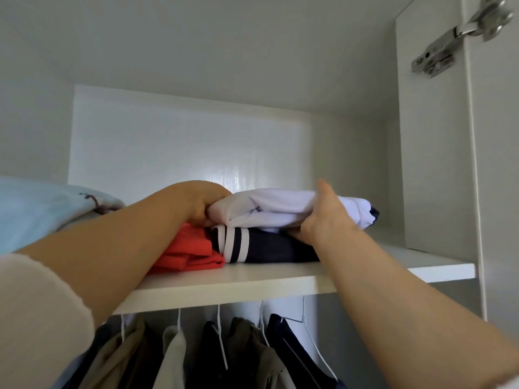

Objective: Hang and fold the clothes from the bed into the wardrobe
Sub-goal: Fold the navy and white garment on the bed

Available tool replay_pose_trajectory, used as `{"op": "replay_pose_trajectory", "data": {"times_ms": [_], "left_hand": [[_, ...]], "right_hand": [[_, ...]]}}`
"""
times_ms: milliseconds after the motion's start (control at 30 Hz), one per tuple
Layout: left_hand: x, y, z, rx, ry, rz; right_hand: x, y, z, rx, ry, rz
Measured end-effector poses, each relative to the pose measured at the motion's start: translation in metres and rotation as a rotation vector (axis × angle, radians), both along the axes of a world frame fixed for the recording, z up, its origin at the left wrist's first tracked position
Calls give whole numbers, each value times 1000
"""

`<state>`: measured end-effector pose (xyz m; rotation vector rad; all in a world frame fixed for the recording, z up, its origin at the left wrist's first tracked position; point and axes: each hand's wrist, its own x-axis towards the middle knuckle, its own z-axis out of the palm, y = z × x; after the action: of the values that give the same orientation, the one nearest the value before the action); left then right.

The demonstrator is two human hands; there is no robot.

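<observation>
White garment (276, 204): left grip (203, 203) curls round one end, right grip (327, 217) apparently clasps the other.

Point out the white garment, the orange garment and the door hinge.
white garment (275, 204): head view, on its top fold.
orange garment (193, 253): head view, on its front folds.
door hinge (438, 50): head view, on its metal body.

No lettering, label, brand or number can be read. A small dark stitched mark (94, 203) is seen on the light blue folded fabric (36, 211) at the left of the white wardrobe shelf (252, 279), but it cannot be made out.
</observation>
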<state>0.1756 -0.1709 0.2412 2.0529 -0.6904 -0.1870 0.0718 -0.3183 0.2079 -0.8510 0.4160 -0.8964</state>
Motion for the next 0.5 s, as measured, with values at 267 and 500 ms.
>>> {"op": "replay_pose_trajectory", "data": {"times_ms": [267, 500], "left_hand": [[-21, -13, -14, -430, -58, 52], [-53, -17, -22, -160, -775, 53]], "right_hand": [[-22, -12, -10, -542, 62, -477], [-52, -24, -26, -1198, 691, -803]]}}
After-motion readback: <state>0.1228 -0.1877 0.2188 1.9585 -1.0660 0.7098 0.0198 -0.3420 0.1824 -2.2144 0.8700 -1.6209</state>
